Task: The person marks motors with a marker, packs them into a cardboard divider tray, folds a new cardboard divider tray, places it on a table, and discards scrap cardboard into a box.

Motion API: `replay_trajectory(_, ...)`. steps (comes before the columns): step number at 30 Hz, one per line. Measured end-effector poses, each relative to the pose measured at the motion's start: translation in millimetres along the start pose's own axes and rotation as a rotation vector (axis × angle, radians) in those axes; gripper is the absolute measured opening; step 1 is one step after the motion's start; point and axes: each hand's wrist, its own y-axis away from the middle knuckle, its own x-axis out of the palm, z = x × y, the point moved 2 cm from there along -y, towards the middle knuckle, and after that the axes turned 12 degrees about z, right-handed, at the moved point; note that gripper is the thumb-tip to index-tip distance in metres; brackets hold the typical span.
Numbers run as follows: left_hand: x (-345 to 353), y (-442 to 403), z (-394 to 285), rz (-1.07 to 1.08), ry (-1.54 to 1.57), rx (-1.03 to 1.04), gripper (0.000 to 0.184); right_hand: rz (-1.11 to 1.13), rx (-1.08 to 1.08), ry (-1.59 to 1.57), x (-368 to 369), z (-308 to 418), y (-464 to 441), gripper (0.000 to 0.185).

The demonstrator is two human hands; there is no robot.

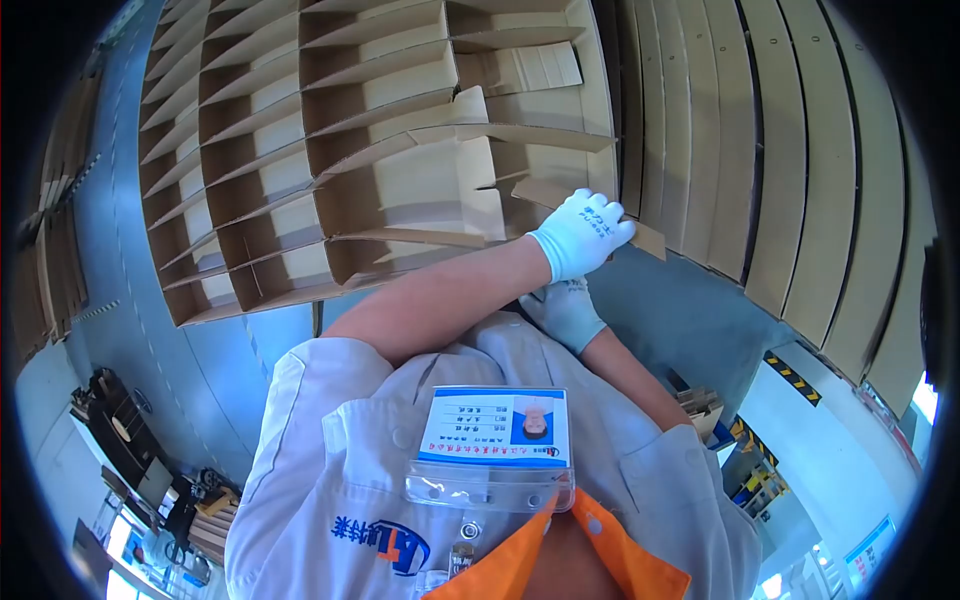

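Observation:
My left hand [585, 236], in a white glove with dark print, reaches across to the near right corner of a cardboard divider grid [395, 200]. Its fingers are closed on a narrow cardboard strip [650, 240], which sticks out on both sides of the glove. Below and partly behind it is my right hand [568, 315], also gloved, close to my left wrist. Its fingers are mostly hidden, so I cannot make out whether they hold anything. Crossing strips form open cells in the grid, and some bent flaps [482, 200] stand in the cells nearest my hands.
Long cardboard pieces [720, 130] stand in a row along the right side. More stacked cardboard [60, 230] is at the far left. Blue-grey floor [215, 400] shows below the grid. An ID badge [495, 428] hangs on my chest.

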Motion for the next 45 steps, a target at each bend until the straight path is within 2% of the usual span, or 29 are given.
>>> replay_trajectory(4, 31.8, 15.1, 27.8, -0.092, 0.169, -0.100, 0.034, 0.139, 0.041, -0.076, -4.0, -6.8, -9.4, 0.051)
replay_trajectory(6, 37.6, 29.9, 40.5, -0.048, 0.149, -0.163, 0.034, 0.101, 0.086, 0.002, -15.9, 1.1, -5.6, 0.049)
replay_trajectory(8, 41.2, 31.1, 38.3, -0.039, 0.161, -0.130, 0.033, 0.149, 0.093, -0.019, -23.5, 3.3, -6.8, 0.050)
replay_trajectory(10, 36.9, 24.0, 35.8, 0.148, 0.081, -0.217, 0.035, 0.195, 0.085, -0.025, -26.9, 4.7, -9.2, 0.050)
replay_trajectory(13, 34.0, 18.6, 42.0, 0.143, 0.090, -0.215, 0.034, 0.163, 0.034, -0.012, -31.6, 6.7, -1.4, 0.052)
replay_trajectory(15, 43.0, 23.4, 45.9, 0.172, 0.137, -0.193, 0.040, 0.195, -0.019, -0.039, -42.5, 11.7, 2.0, 0.046)
replay_trajectory(16, 41.3, 27.4, 42.2, 0.051, 0.142, -0.182, 0.047, 0.205, -0.023, -0.035, -54.7, 13.8, 1.6, 0.046)
replay_trajectory(17, 41.2, 31.3, 38.0, -0.067, 0.147, -0.168, 0.054, 0.326, -0.046, -0.131, -68.1, 16.1, 3.9, 0.039)
replay_trajectory(18, 43.2, 35.1, 35.6, -0.062, 0.160, -0.174, 0.054, 0.449, -0.065, -0.231, -81.8, 19.6, 7.8, 0.033)
replay_trajectory(19, 39.6, 39.4, 36.8, -0.189, 0.246, -0.127, 0.061, 0.359, -0.135, -0.258, -100.8, 23.6, 8.5, 0.028)
replay_trajectory(20, 36.8, 45.9, 38.3, -0.312, 0.332, -0.077, 0.067, 0.154, -0.167, -0.331, -112.5, 22.6, 7.7, 0.026)
replay_trajectory(21, 31.3, 62.8, 46.4, -0.315, 0.243, -0.047, 0.061, -0.051, -0.193, -0.404, -123.5, 22.4, 6.5, 0.025)
replay_trajectory(22, 15.4, 79.4, 49.4, -0.332, 0.305, -0.129, 0.053, -0.131, -0.211, -0.233, -145.2, 32.5, -4.2, 0.028)
replay_trajectory(23, 3.4, 94.7, 51.7, -0.345, 0.364, -0.207, 0.046, -0.218, -0.241, 0.003, -141.9, 25.5, -15.0, 0.043)
replay_trajectory(25, -1.6, 119.5, 67.8, -0.637, 0.188, -0.275, 0.028, -0.029, -0.161, 0.190, -119.3, 15.7, -41.8, 0.060)
replay_trajectory(26, -8.0, 126.5, 70.5, -0.621, 0.189, -0.329, 0.023, 0.154, -0.061, 0.233, -96.2, -2.6, -57.6, 0.073)
replay_trajectory(27, -21.3, 137.7, 67.9, -0.610, 0.192, -0.389, 0.019, 0.152, -0.058, 0.230, -77.2, -13.5, -65.0, 0.073)
replay_trajectory(28, -44.3, 147.1, 59.6, -0.581, 0.228, -0.356, 0.018, 0.193, 0.002, 0.312, -59.6, -22.9, -72.6, 0.074)
replay_trajectory(30, -77.9, 160.4, 49.9, -0.679, 0.215, -0.253, 0.017, 0.220, 0.054, 0.400, -59.0, -27.7, -98.7, 0.075)
replay_trajectory(31, -82.5, 167.3, 58.0, -0.715, 0.179, -0.279, 0.020, 0.321, 0.105, 0.374, -56.7, -27.1, -103.3, 0.076)
replay_trajectory(32, -86.9, 169.2, 67.5, -0.696, 0.244, -0.394, 0.024, 0.421, 0.161, 0.346, -51.6, -25.9, -101.2, 0.077)
replay_trajectory(33, -80.7, 170.3, 86.3, -0.624, 0.270, -0.498, 0.034, 0.390, 0.147, 0.355, -50.2, -24.8, -101.7, 0.078)
replay_trajectory(35, -36.4, 178.2, 133.4, -0.328, 0.257, -0.694, 0.047, 0.384, 0.127, 0.419, -46.2, -24.4, -107.4, 0.079)
replay_trajectory(36, -36.0, 175.4, 135.4, -0.212, 0.160, -0.696, 0.060, 0.393, 0.112, 0.478, -48.0, -17.8, -108.8, 0.080)
replay_trajectory(39, -39.6, 175.1, 134.3, -0.118, 0.240, -0.757, 0.066, 0.550, 0.160, 0.455, -59.2, -8.6, -115.8, 0.072)
replay_trajectory(41, -26.1, 179.2, 142.7, -0.103, 0.240, -0.737, 0.062, 0.617, 0.180, 0.445, -58.6, -10.9, -116.4, 0.066)
replay_trajectory(42, -23.2, 180.7, 148.9, -0.097, 0.243, -0.720, 0.058, 0.565, 0.016, 0.327, -56.3, -17.0, -116.7, 0.060)
replay_trajectory(43, -22.1, 180.3, 154.8, 0.121, 0.203, -0.705, 0.045, 0.511, -0.149, 0.210, -52.2, -24.0, -117.6, 0.054)
replay_trajectory(45, -17.1, 186.5, 154.4, 0.165, 0.245, -0.634, 0.039, 0.414, -0.231, 0.117, -39.1, -30.1, -112.0, 0.049)
